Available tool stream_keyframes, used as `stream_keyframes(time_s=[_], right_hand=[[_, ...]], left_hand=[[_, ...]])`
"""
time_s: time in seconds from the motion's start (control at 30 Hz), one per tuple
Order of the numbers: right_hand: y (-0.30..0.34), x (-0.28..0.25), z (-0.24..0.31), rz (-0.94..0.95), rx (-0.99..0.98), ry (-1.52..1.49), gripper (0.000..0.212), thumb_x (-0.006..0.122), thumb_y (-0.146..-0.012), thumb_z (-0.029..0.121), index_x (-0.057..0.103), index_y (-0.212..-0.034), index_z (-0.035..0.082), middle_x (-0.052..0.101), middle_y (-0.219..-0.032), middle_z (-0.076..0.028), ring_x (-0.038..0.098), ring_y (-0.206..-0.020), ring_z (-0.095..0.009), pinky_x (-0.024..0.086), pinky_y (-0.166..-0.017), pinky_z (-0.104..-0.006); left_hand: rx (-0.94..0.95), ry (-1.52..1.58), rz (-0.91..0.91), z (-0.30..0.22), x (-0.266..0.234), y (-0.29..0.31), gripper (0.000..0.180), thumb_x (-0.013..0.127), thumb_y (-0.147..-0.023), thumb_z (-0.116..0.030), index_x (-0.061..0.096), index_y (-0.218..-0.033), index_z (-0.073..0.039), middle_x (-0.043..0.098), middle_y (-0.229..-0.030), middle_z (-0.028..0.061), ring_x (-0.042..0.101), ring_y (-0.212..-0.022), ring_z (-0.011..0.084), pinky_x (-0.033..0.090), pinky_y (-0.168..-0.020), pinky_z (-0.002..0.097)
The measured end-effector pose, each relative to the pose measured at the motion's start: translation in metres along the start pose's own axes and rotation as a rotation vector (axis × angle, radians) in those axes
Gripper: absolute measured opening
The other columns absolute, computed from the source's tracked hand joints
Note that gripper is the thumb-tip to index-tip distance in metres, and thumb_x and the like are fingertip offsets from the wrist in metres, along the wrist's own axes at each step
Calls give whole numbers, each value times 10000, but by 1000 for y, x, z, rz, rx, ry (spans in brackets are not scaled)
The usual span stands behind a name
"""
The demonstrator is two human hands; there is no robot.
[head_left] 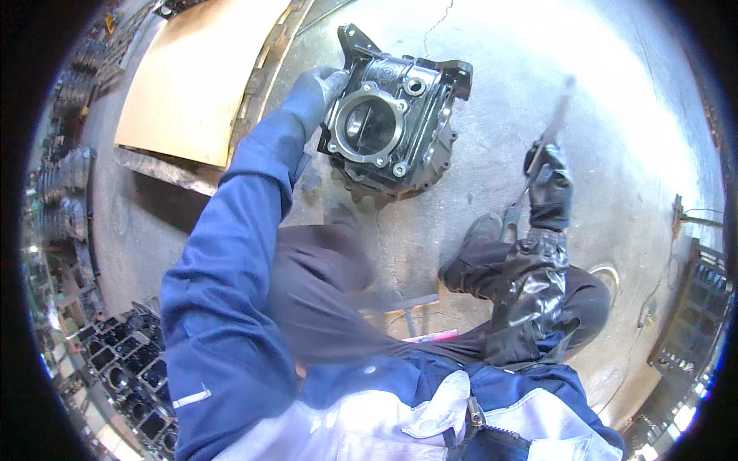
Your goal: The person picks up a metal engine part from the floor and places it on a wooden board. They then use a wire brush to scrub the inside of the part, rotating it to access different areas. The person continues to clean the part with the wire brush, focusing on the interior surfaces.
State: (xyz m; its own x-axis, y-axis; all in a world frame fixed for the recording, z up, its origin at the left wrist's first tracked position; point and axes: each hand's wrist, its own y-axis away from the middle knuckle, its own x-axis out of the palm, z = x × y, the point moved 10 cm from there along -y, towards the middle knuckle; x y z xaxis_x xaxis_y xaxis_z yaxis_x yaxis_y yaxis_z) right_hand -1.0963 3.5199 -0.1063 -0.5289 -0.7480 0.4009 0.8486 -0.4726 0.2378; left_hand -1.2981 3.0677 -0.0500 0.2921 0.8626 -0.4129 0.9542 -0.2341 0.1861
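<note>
On the concrete floor in front of me rests a black metal housing (423, 115) with a large round flanged opening facing up and bracket arms at its top corners. My left hand (315, 94), in a grey-blue glove, grips the housing's upper left side, fingers closed over its edge. To the right of it, apart from the housing, my right hand (549, 184) wears a black glove. Its fingers are wrapped round a long, thin metal tool (555, 123) that slants up and away; its far end is blurred and its exact kind does not show.
A pallet topped with a tan board (192, 77) stands at the upper left. Black metal parts (127, 361) are stacked at the lower left. At the right edge is a dark rack (692, 300) holding rows of small parts. My shoe (480, 238) is planted near the housing.
</note>
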Motion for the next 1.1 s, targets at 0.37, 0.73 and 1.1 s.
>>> stream_keyframes(time_s=[0.37, 0.73, 1.1], right_hand=[[71, 252, 162, 666, -691, 640, 520, 692, -1032, 448, 747, -1250, -21, 764, -1082, -110, 690, -874, -165, 554, -760, -294], [90, 329, 89, 828, -719, 834, 218, 770, -997, 186, 773, -1138, 19, 787, -1064, -97, 744, -949, -185, 613, -835, -326], [68, 270, 105, 563, -523, 565, 330, 735, -1027, 225, 734, -1210, -49, 767, -1117, -167, 748, -1028, -240, 636, -821, -333]], left_hand=[[-43, -111, 14, -2, 2, 0, 399, 629, -1075, -326, 733, -1235, 25, 771, -1085, 129, 699, -961, 201, 546, -894, 367], [-45, -212, 9, -5, 2, -3, 396, 627, -1058, -299, 729, -1252, 31, 778, -1087, 186, 734, -950, 250, 567, -887, 385], [-47, -192, -32, -9, 0, 2, 424, 559, -1033, -348, 778, -1135, 1, 768, -1076, 253, 738, -1034, 392, 535, -949, 462]])
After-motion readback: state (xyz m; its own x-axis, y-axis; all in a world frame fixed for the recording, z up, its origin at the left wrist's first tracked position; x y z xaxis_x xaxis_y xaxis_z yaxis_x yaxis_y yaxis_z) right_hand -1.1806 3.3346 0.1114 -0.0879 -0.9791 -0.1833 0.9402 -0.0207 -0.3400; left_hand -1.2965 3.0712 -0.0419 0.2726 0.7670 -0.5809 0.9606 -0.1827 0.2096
